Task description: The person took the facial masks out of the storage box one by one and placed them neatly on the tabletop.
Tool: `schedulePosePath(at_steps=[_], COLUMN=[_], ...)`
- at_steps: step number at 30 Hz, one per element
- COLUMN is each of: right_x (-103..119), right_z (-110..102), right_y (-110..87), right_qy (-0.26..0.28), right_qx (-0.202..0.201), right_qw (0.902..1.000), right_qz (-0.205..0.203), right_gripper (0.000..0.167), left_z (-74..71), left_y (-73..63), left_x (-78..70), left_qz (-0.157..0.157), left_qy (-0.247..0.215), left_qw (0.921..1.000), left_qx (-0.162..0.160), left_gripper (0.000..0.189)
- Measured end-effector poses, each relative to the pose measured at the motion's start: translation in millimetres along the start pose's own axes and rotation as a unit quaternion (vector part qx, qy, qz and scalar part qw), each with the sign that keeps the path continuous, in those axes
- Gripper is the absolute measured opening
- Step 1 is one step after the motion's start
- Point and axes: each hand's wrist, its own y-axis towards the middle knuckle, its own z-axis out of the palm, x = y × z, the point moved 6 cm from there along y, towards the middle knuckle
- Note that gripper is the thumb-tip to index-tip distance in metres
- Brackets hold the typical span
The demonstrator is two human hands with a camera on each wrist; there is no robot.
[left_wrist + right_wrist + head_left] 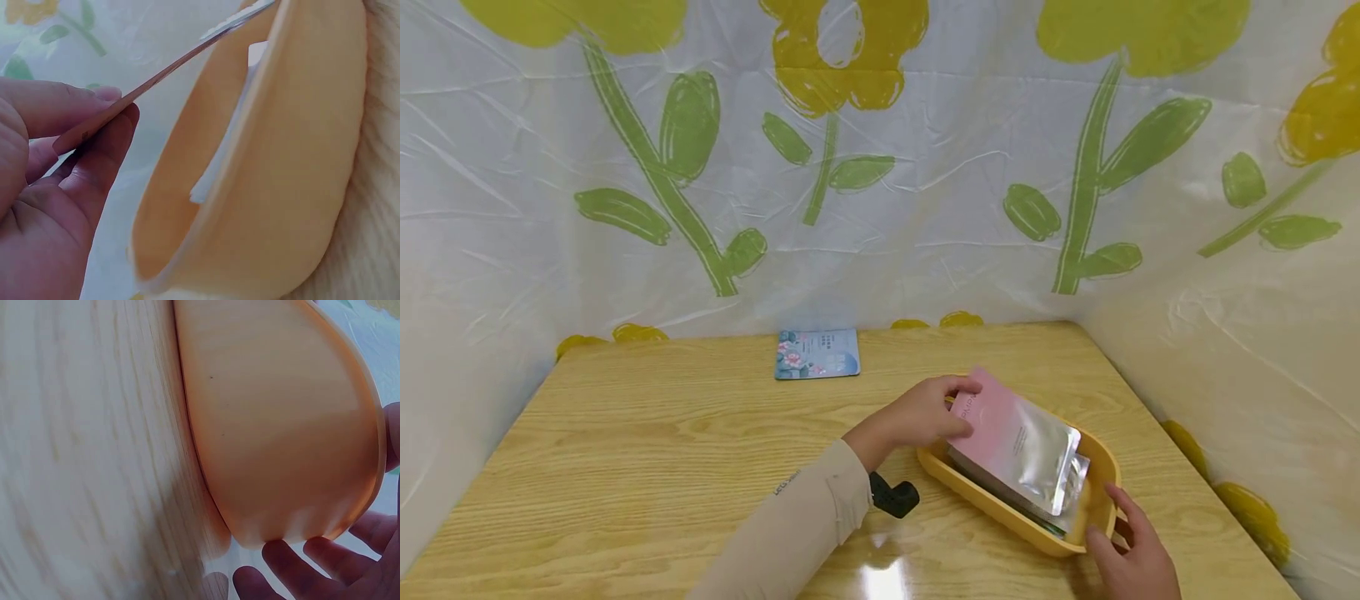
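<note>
My left hand [928, 414] pinches one end of a flat pink and silver foil sachet [1011, 433], thumb on one face and fingers on the other. Its far end slopes down over the yellow oval basket [1000, 518]. In the left wrist view the sachet [159, 74] is seen edge-on above the basket wall [284, 162]. Beneath it, more silver packets [1077, 483] lie inside the basket, mostly hidden. My right hand [1137, 550] holds the basket's near right end, thumb at the rim and fingers against the outer wall [287, 437].
A blue packet with pink flowers [817, 354] lies at the back of the wooden table [647, 442]. A black device [895, 497] sits at my left wrist. Flower-printed white sheeting [925, 208] hangs behind the table and along both sides.
</note>
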Motion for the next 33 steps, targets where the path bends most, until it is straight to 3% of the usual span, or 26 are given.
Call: schedulePosePath(at_steps=[13, 24, 33], right_x=[-7.3, -6.8, -9.2], right_z=[1.2, 0.3, -0.8], right_y=[1.0, 1.4, 4.8], right_qy=[0.004, -0.004, 0.007], right_qx=[-0.035, -0.032, -0.030], right_qw=[0.9993, 0.9994, 0.9994], right_qz=[-0.013, -0.014, -0.017], right_gripper=[0.069, 0.067, 0.070], left_z=[-53.9, -94.1, -126.1], left_y=[-27.3, -54.9, -78.2], left_x=[7.2, 34.0, 54.8], left_qz=[0.015, 0.008, -0.009], left_qy=[-0.040, -0.087, -0.072], left_qw=[0.9977, 0.9913, 0.9819], left_qx=[-0.053, -0.098, -0.175], left_gripper=[0.056, 0.059, 0.060])
